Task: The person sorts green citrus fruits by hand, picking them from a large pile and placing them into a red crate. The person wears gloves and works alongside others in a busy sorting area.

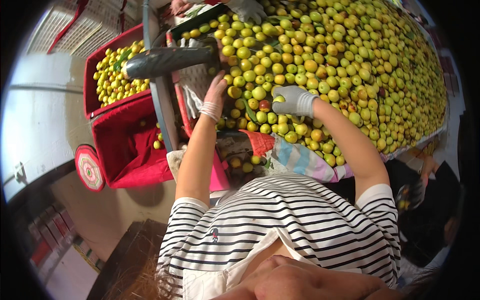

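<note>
A large heap of round green-yellow fruits (350, 75), which look like jujubes, spreads before me, some blushed red-brown. My right hand (296, 101), in a grey glove with a striped cuff, curls its fingers round a yellow-green jujube (278, 99) above the near side of the heap. To its left, my left hand (216, 94) is seen edge-on with a pale cuff at the wrist. Its fingers look stretched out along the heap's left edge, holding nothing visible. A dark cylinder (170, 61) lies just beyond that hand, beside pale ribbed cloth (194, 75).
At the left stand a red-lined bin (90, 75) of jujubes and an open red bin (127, 147). A grey post (162, 110) and red bar (181, 102) separate them from me. Patterned cloth (300, 157) edges the heap. Other people's gloved hands (247, 9) work at the far side and right.
</note>
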{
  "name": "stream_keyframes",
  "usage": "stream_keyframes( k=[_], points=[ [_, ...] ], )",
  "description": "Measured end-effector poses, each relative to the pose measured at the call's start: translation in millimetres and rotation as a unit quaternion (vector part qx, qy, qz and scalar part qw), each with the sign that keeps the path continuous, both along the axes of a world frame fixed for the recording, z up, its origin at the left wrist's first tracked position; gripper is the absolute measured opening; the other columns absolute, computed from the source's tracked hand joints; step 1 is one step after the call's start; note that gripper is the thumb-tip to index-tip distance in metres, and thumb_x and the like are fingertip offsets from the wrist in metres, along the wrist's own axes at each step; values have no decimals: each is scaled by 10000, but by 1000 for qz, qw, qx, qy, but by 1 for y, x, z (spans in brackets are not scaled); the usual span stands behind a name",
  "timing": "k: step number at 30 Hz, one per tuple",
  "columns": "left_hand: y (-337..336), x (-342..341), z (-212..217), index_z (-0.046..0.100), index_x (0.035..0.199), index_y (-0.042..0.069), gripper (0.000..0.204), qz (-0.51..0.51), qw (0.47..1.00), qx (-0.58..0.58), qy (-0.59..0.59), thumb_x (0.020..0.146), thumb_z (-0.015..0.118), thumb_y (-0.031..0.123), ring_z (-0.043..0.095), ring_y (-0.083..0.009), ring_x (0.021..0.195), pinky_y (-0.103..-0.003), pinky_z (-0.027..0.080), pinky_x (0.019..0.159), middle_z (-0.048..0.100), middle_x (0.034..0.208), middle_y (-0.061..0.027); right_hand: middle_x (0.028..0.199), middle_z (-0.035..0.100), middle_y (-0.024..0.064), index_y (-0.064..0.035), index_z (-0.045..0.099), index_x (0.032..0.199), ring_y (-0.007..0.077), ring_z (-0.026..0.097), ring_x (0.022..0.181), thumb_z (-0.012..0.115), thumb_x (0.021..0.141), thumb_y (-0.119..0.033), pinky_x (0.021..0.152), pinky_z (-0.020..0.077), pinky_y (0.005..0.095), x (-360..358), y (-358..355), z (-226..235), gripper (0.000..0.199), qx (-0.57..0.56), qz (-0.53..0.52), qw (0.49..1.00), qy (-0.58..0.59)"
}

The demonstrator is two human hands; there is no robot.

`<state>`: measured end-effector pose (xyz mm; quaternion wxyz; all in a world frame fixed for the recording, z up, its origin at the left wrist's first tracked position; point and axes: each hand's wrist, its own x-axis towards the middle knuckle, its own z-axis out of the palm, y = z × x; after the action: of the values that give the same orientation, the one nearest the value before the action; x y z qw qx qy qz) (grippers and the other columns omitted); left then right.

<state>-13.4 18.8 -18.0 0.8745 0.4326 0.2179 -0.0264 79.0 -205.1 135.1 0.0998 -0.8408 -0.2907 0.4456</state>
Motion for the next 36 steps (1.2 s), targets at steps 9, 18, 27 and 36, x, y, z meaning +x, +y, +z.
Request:
stream_keyframes(
  k=[9,18,27,36],
  points=[
    [-12,6,-61,242,1492,75,550,3,984,146,-98,1003,447,221,441,-179,1260,-303,376,1033,431,1400,-119,824,605,77,-71,563,900,147,624,697,520,923,-307,646,520,298,-50,214,32,241,283,-170,725,604],
    [-4,0,-49,418,1385,23,550,-26,963,263,-53,923,545,292,558,-202,1031,-287,421,925,607,1146,-149,1237,598,161,-79,477,1331,288,592,1121,610,839,-476,946,451,359,16,166,14,646,444,-95,888,-72],
    [-1,-13,-24,296,1461,87,656,-96,892,441,38,929,574,349,609,-306,1035,-337,462,882,620,1145,-183,1459,354,181,-137,398,1421,323,328,1360,574,846,-472,1156,196,467,-79,-52,-62,689,79,197,931,-296],
    [-9,-49,40,281,1469,99,665,-178,791,580,80,926,536,386,514,-414,1175,-415,446,923,504,1340,-233,1479,318,177,-163,410,1399,328,374,1313,589,851,-346,1101,279,420,-52,40,-94,605,159,115,904,-381]
  ],
)
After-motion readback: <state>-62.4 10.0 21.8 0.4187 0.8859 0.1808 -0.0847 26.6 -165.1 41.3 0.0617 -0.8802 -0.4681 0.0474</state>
